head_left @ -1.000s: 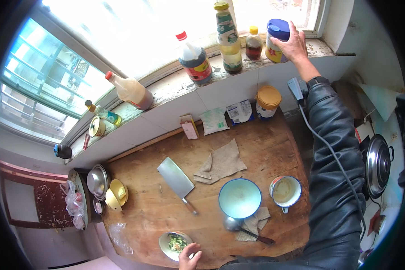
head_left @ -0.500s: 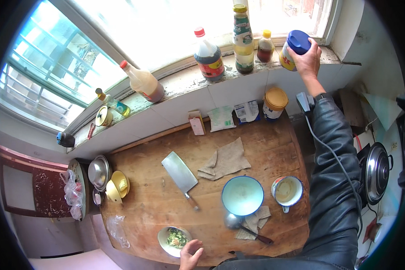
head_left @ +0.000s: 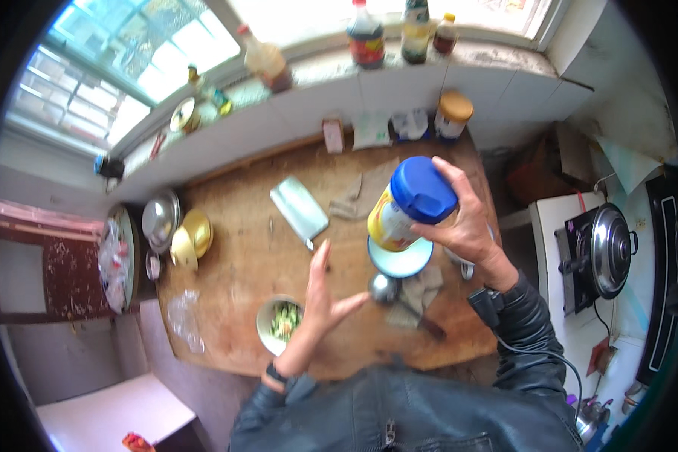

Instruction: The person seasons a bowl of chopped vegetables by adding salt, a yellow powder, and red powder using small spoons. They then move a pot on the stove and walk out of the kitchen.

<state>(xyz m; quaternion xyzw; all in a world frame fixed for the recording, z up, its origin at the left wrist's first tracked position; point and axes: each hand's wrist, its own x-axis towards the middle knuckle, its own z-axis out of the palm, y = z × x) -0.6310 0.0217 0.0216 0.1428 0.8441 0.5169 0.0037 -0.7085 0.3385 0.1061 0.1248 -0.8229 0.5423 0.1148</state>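
My right hand (head_left: 468, 224) grips a yellow jar with a blue lid (head_left: 422, 192), tilted above the table and partly covering a pale blue enamel bowl (head_left: 401, 260). My left hand (head_left: 325, 297) is raised with thumb and fingers apart, holding nothing. Beside my left wrist sits a white bowl of chopped greens (head_left: 285, 322). A cleaver (head_left: 300, 205) lies behind my left fingertips, its handle partly hidden by them. Between the hands and the front edge, a ladle (head_left: 385, 288) rests on a folded cloth (head_left: 420, 295). The enamel mug is mostly hidden behind my right hand.
Along the windowsill stand several bottles, among them a dark sauce bottle (head_left: 366, 41). A brown-lidded jar (head_left: 453, 114) and packets (head_left: 372, 130) line the table's back edge. Yellow bowls (head_left: 192, 237) are at the left; a lidded pan (head_left: 612, 251) sits on a stove at right.
My right hand has brought the blue-lidded jar from the windowsill to above the table. My left hand has risen from beside the bowl of greens and spread open. The view has shifted.
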